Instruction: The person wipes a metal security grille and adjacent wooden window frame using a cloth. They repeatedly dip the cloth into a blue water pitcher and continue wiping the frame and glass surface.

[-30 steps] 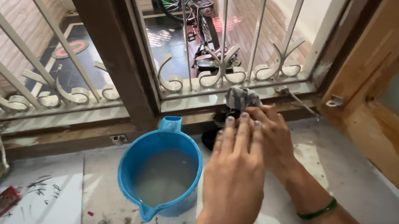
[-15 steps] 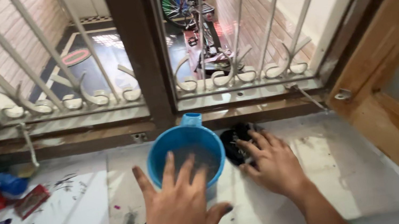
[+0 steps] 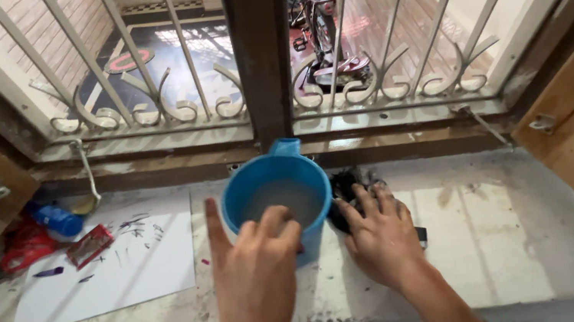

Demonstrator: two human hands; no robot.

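— Where is your left hand [image 3: 257, 286] sitting?
— It's resting against the near wall of the blue jug [image 3: 276, 198], fingers loosely curled over the rim, index finger sticking up.
— And your right hand [image 3: 379, 235]?
— It's lying spread, palm down, on a dark black object [image 3: 348, 188] just right of the jug, on the stained sill [image 3: 515, 224]

The right hand [image 3: 381, 234] covers most of a small black object [image 3: 347, 188] on the sill, so its kind and shape cannot be told, and whether the fingers grip it or only rest on it is unclear. The left hand [image 3: 257, 286] hides the near wall of the blue plastic jug [image 3: 274, 186], and both forearms are cut off by the bottom edge. At the far left, a red packet [image 3: 26, 247] and a blue bottle [image 3: 54, 220] are too blurred to identify further.
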